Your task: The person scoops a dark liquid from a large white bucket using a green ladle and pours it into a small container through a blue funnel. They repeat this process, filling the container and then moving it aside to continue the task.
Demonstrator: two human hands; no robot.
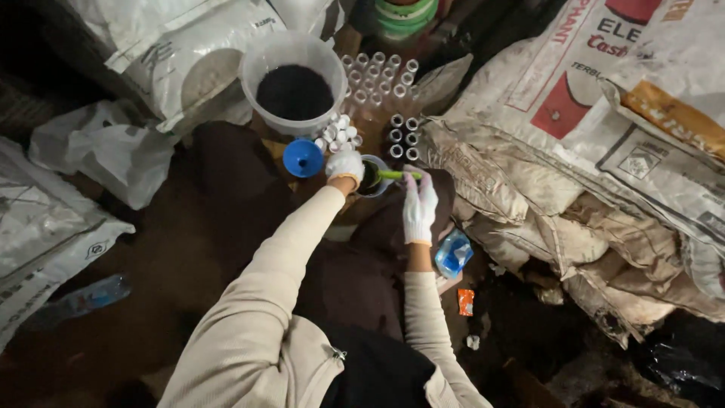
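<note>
Fingers of both gloved hands were closed: the left hand [346,165] gripped the rim of a small dark cup [371,177] to keep it steady, and the right hand [419,205] held a green scoop [398,174] whose end reached into that cup. Behind the cup stood the large white bucket [293,81] of black powder, probably near for easy scooping. Rows of small tubes [381,75] stood upright just behind the cup. A blue funnel [303,158] lay left of the cup.
</note>
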